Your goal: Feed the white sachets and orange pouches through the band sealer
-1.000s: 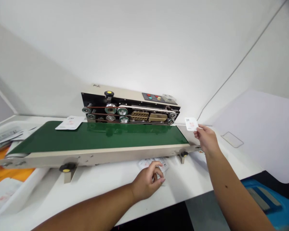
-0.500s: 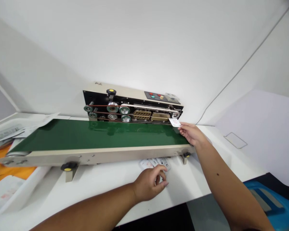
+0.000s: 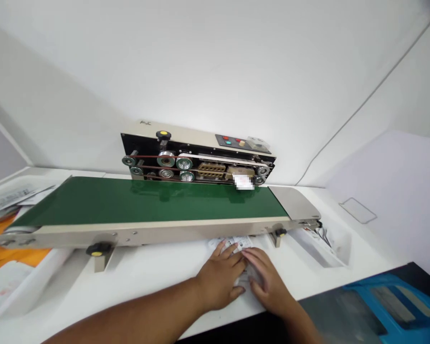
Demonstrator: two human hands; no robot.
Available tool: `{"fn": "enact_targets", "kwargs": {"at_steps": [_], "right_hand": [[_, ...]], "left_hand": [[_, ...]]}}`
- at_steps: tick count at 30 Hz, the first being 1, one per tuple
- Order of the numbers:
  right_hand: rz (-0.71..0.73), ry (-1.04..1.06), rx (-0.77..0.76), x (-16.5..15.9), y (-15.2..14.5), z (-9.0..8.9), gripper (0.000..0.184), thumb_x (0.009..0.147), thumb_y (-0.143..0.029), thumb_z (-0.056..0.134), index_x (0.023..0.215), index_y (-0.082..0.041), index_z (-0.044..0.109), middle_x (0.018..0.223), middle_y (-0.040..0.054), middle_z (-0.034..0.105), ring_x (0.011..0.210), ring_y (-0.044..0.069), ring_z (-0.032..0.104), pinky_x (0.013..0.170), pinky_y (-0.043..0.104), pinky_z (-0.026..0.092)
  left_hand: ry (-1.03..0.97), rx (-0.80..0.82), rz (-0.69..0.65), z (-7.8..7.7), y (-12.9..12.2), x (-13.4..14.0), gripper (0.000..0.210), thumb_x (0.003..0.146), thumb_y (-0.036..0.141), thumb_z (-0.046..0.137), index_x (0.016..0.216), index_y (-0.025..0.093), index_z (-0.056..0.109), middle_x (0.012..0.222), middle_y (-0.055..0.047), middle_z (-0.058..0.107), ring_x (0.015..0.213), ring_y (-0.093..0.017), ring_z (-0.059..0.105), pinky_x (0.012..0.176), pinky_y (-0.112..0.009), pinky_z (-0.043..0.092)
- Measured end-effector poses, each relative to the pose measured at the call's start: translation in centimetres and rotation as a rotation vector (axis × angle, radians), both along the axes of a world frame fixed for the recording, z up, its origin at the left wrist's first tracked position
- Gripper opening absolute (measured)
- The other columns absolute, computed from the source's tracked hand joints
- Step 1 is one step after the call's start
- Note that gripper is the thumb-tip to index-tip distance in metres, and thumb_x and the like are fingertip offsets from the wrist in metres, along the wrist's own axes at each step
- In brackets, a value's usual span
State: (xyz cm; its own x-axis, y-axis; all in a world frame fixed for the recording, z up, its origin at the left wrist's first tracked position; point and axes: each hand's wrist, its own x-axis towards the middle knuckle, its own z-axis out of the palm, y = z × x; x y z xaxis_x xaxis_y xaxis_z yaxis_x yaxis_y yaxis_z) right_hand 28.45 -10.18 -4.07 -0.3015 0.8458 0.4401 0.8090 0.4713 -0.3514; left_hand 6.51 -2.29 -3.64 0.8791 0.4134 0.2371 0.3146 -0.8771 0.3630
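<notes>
Under the conveyor's front edge lie several small printed white packets [image 3: 241, 242] on the white table. My left hand [image 3: 221, 276] rests over them with its fingers spread. Beside it, my right hand [image 3: 268, 282] has its fingers and thumb round the right side of a packet; the fingertips partly overlap the left hand, so the grip is partly hidden. Another white packet [image 3: 243, 181], blurred in the picture, sits at the right end of the band sealer [image 3: 200, 157], above the green belt [image 3: 143, 200].
A bin [image 3: 39, 282] at the left holds orange and white packets. Behind the conveyor's right end stands a white tray [image 3: 338, 258] with packets. A yellow-capped knob [image 3: 99, 249] juts from the front. Below the table at right is a blue container [image 3: 397, 306].
My right hand has let go of the packet at the sealer and come down beside my left hand. That packet has moved left along the sealer. My left hand's fingers have spread over the packets.
</notes>
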Motion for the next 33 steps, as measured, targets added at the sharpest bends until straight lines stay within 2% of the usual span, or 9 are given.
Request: {"fn": "enact_targets", "kwargs": {"at_steps": [2, 3, 10, 15, 19, 22, 27, 30, 33], "right_hand": [[-0.072, 0.000, -0.085, -0.3, 0.2, -1.4, 0.087, 0.074, -0.007, 0.056, 0.158, -0.024, 0.038, 0.162, 0.0113, 0.039, 0.148, 0.036, 0.037, 0.116, 0.061, 0.042], [-0.089, 0.003, -0.109, -0.4, 0.5, -1.8, 0.091, 0.072, -0.006, 0.055, 0.159, -0.024, 0.036, 0.164, 0.0105, 0.035, 0.150, 0.035, 0.035, 0.117, 0.061, 0.040], [-0.056, 0.095, -0.102, -0.1, 1.8, -2.3, 0.089, 0.067, 0.001, 0.050, 0.151, -0.026, 0.048, 0.155, 0.0087, 0.050, 0.145, 0.031, 0.044, 0.118, 0.058, 0.041], [-0.037, 0.133, -0.157, -0.3, 1.4, -1.8, 0.098, 0.062, 0.002, 0.046, 0.156, -0.027, 0.040, 0.157, 0.0067, 0.047, 0.146, 0.028, 0.042, 0.121, 0.055, 0.038], [-0.021, 0.194, -0.209, -0.3, 1.0, -1.3, 0.093, 0.067, 0.003, 0.045, 0.154, -0.030, 0.040, 0.151, 0.0070, 0.053, 0.139, 0.026, 0.050, 0.118, 0.052, 0.042], [-0.005, 0.231, -0.203, -0.1, 0.6, -0.9, 0.088, 0.069, 0.002, 0.045, 0.152, -0.029, 0.043, 0.148, 0.0077, 0.055, 0.137, 0.027, 0.052, 0.117, 0.051, 0.044], [0.094, 0.199, -0.243, -0.2, 0.4, -0.1, 0.099, 0.059, 0.001, 0.045, 0.153, -0.027, 0.043, 0.157, 0.0070, 0.045, 0.148, 0.030, 0.036, 0.124, 0.057, 0.030], [0.098, 0.222, -0.263, -0.2, 0.3, -0.1, 0.098, 0.057, 0.001, 0.045, 0.152, -0.026, 0.045, 0.157, 0.0075, 0.045, 0.149, 0.029, 0.036, 0.124, 0.057, 0.029], [0.072, 0.259, -0.291, 0.0, 0.3, -0.2, 0.095, 0.058, 0.001, 0.045, 0.149, -0.027, 0.049, 0.152, 0.0075, 0.051, 0.144, 0.029, 0.043, 0.123, 0.056, 0.032]], "left_hand": [[-0.003, 0.023, 0.036, 0.2, 0.1, 0.0, 0.065, 0.095, 0.052, 0.060, 0.149, 0.021, 0.045, 0.150, -0.013, 0.054, 0.148, -0.034, 0.037, 0.124, -0.059, 0.014], [-0.005, 0.039, 0.054, 0.3, 0.1, 0.0, 0.060, 0.096, 0.051, 0.059, 0.147, 0.021, 0.048, 0.149, -0.013, 0.056, 0.146, -0.034, 0.039, 0.124, -0.059, 0.015], [-0.053, 0.072, 0.099, 1.3, 0.4, 0.0, 0.032, 0.095, 0.035, 0.064, 0.125, 0.024, 0.064, 0.133, -0.006, 0.068, 0.135, -0.029, 0.052, 0.121, -0.053, 0.027], [-0.063, 0.061, 0.150, 1.3, 0.3, 0.2, 0.048, 0.091, 0.033, 0.068, 0.136, 0.021, 0.057, 0.141, -0.010, 0.061, 0.138, -0.032, 0.047, 0.119, -0.051, 0.030], [-0.049, 0.077, 0.212, 0.9, 0.2, 0.4, 0.055, 0.090, 0.035, 0.069, 0.140, 0.020, 0.053, 0.149, -0.011, 0.055, 0.137, -0.035, 0.045, 0.116, -0.051, 0.032], [-0.058, 0.112, 0.184, 0.8, 0.3, 0.4, 0.043, 0.093, 0.030, 0.066, 0.134, 0.020, 0.057, 0.138, -0.008, 0.063, 0.126, -0.032, 0.053, 0.113, -0.049, 0.034], [-0.051, 0.203, 0.135, 1.0, 0.5, 0.5, 0.018, 0.093, 0.018, 0.065, 0.111, 0.020, 0.066, 0.104, -0.003, 0.073, 0.099, -0.025, 0.060, 0.095, -0.042, 0.042], [-0.022, 0.270, 0.104, 1.1, 0.6, 0.4, 0.008, 0.093, 0.014, 0.064, 0.100, 0.019, 0.067, 0.099, -0.004, 0.073, 0.095, -0.023, 0.060, 0.090, -0.040, 0.040], [0.002, 0.326, 0.045, 1.2, 0.4, 0.2, 0.010, 0.092, 0.013, 0.065, 0.100, 0.018, 0.067, 0.100, -0.005, 0.073, 0.100, -0.025, 0.060, 0.095, -0.043, 0.038]]}}
